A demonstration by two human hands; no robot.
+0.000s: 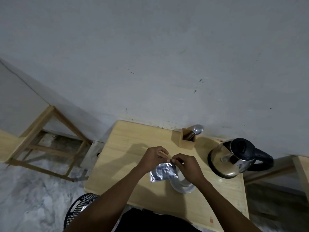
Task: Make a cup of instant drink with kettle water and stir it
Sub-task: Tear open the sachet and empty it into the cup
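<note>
A crumpled silver foil sachet [163, 172] hangs over the wooden table [120, 148], pinched at its top edge by both hands. My left hand [153, 158] grips the top corner from the left, my right hand [187, 166] from the right. Under the sachet and my right hand stands a steel cup [183, 185], mostly hidden. A steel electric kettle [234, 158] with a black lid and handle sits on the table's right side. A spoon [197, 130] stands in a small wooden holder [187, 139] at the back by the wall.
A black perforated plastic basket [80, 210] sits on the floor at the table's near left corner. A wooden frame stool [48, 141] stands further left. The grey wall runs right behind the table. Another wooden piece [301, 168] is at the far right.
</note>
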